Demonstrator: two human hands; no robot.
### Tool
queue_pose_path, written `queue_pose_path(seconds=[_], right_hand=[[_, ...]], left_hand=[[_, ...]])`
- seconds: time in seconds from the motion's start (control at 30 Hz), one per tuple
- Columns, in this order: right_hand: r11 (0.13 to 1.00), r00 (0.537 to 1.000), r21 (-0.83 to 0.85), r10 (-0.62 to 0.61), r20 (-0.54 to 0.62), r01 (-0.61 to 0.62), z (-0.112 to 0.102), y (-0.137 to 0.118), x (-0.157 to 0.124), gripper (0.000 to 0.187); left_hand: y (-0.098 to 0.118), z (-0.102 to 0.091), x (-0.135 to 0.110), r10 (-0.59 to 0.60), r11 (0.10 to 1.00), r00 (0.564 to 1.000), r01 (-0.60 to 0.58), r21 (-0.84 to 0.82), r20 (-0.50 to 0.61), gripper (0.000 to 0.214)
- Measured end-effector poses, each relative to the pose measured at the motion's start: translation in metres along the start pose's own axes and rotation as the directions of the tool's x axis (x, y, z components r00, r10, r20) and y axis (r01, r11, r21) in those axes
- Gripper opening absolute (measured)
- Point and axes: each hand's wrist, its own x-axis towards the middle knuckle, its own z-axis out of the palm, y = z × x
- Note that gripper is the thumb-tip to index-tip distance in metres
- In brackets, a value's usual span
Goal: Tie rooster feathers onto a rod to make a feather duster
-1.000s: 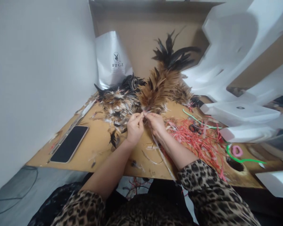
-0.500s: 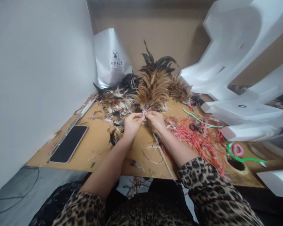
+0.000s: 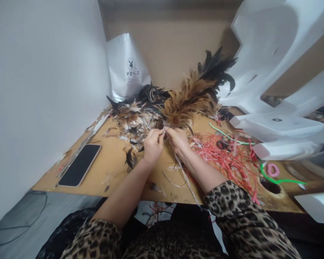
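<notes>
A bunch of brown feathers with black tips (image 3: 190, 97) leans up and to the right, its base between my fingertips. My left hand (image 3: 153, 144) is closed in a pinch at that base. Pressed close beside it, my right hand (image 3: 177, 138) also pinches the bound end. A thin whitish strip (image 3: 184, 174) trails from under my right hand down over the table's front edge. To the left of the bunch lies a heap of loose brown, white and black feathers (image 3: 136, 120).
A phone (image 3: 80, 164) lies on the wooden table (image 3: 116, 176) at left. A white bag (image 3: 128, 68) stands at the back. Red strips (image 3: 226, 158), a green strip (image 3: 283, 182) and a pink ring (image 3: 273, 170) lie at right, near white foam pieces (image 3: 278, 124) and a hole (image 3: 270, 187).
The feather bunch has swung from nearly upright to leaning right. My left hand has rolled over, its fingers now more curled. My right hand stays close to the same place.
</notes>
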Motion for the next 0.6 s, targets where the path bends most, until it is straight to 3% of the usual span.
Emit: queue_pose_path(seconds=[0.07,0.17,0.27,0.37,0.53,0.6], right_hand=[[0.996,1.000,0.082,0.021,0.003,-0.021,-0.002,-0.003,0.001,0.039],[0.994,0.987,0.113,-0.025,0.162,0.007,-0.007,-0.006,0.003,0.039],[0.997,0.950,0.065,-0.055,0.306,0.037,-0.013,-0.004,0.007,0.039],[1.000,0.947,-0.004,-0.022,0.321,0.025,-0.016,0.001,0.012,0.041],[0.978,0.978,-0.148,-0.120,0.170,0.146,-0.012,0.007,0.015,0.038],[0.977,0.983,-0.163,-0.113,0.148,0.137,-0.010,0.006,0.013,0.035]], left_hand=[[0.002,0.002,0.002,-0.194,0.959,0.981,0.191,-0.211,0.007,0.017],[0.005,0.002,0.008,-0.462,0.694,0.861,0.501,-0.517,0.213,0.033],[0.008,0.000,0.011,-0.480,0.481,0.771,0.631,-0.609,0.419,0.038],[0.007,-0.001,0.011,-0.464,0.457,0.761,0.645,-0.613,0.454,0.036],[0.001,0.002,0.008,-0.547,0.487,0.765,0.621,-0.614,0.340,0.035],[0.000,0.001,0.008,-0.586,0.466,0.747,0.627,-0.624,0.314,0.033]])
